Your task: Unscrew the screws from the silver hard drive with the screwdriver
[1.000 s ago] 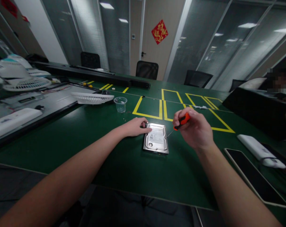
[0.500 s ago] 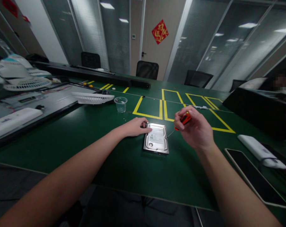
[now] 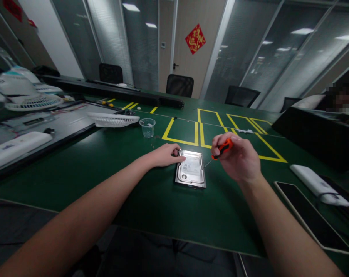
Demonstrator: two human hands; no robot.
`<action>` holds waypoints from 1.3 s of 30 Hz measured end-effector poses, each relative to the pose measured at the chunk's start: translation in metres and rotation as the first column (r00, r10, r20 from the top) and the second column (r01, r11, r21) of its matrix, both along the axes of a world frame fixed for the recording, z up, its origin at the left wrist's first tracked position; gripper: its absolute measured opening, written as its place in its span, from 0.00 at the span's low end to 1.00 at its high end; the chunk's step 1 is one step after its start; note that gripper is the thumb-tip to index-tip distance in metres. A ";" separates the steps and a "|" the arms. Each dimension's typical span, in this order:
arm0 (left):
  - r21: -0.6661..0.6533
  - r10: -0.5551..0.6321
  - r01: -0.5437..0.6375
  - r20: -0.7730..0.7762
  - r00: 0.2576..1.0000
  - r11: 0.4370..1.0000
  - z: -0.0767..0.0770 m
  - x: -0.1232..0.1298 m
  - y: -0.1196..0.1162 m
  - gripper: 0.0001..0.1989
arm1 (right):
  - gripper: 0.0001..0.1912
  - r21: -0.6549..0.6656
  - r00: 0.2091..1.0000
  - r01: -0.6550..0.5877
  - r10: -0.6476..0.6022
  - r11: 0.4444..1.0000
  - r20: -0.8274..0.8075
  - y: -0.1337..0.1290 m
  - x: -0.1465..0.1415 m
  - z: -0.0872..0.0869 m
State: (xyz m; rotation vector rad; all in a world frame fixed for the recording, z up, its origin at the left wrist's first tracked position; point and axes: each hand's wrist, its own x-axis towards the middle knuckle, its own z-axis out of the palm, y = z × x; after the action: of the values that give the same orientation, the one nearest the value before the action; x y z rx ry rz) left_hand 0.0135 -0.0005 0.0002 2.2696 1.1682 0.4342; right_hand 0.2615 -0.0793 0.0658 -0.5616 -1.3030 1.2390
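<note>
A silver hard drive (image 3: 192, 169) lies flat on the green table, label side up. My left hand (image 3: 169, 154) grips its left edge, thumb on the top face and the other fingers curled by the far corner. An orange-and-black screwdriver (image 3: 224, 149) is held in my right hand (image 3: 238, 157), its handle between thumb and fingers. The thin shaft slants down to the left, and its tip meets the right edge of the drive's cover. Beyond my left hand stands a clear plastic cup (image 3: 147, 129), with several tiny bits, perhaps screws, on the table near it.
A phone-like black slab (image 3: 311, 215) and a white power strip (image 3: 319, 184) lie on the right. A large black casing (image 3: 310, 134) stands behind them, with a person beside it. On the left are a white fan grille (image 3: 113, 119), a panel and fan parts. Yellow tape marks the table.
My right hand's fingers have shifted around the screwdriver handle, and more of its orange side shows. The tip stays at the same spot. The left hand and hard drive have not moved.
</note>
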 end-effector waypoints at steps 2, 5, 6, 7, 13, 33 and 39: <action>0.014 -0.002 0.002 0.000 1.000 1.000 -0.001 0.000 0.001 0.32 | 0.11 0.011 1.000 0.012 -0.012 1.000 -0.004 0.000 0.000 -0.001; 0.035 0.000 0.000 -0.001 1.000 0.999 -0.001 0.001 0.001 0.31 | 0.07 0.016 1.000 0.016 -0.015 1.000 -0.021 0.001 0.000 -0.001; 0.035 0.001 -0.001 -0.003 1.000 0.999 -0.001 0.001 0.001 0.31 | 0.07 0.016 1.000 0.013 -0.013 1.000 -0.025 0.001 0.000 -0.001; 0.034 0.002 -0.002 -0.006 1.000 0.999 -0.001 0.001 0.001 0.31 | 0.06 0.014 1.000 0.011 -0.010 1.000 -0.027 0.002 0.000 -0.001; 0.035 0.005 -0.005 -0.009 1.000 0.999 -0.001 0.001 0.001 0.31 | 0.05 -0.009 0.999 -0.009 0.009 1.000 -0.036 0.001 -0.001 -0.001; 0.024 0.004 -0.003 -0.019 1.000 1.000 -0.002 0.000 0.002 0.33 | 0.16 -0.003 0.998 -0.050 0.050 0.999 -0.044 0.000 0.002 0.000; 0.030 0.007 -0.007 -0.014 1.000 1.000 -0.001 0.001 0.001 0.32 | 0.09 0.021 0.999 -0.006 0.007 1.000 -0.035 0.001 0.001 -0.001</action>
State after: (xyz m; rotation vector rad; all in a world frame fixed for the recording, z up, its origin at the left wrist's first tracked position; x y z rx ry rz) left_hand 0.0142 0.0001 -0.0010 2.2983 1.1848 0.4416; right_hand 0.2624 -0.0788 0.0645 -0.5187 -1.2877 1.2345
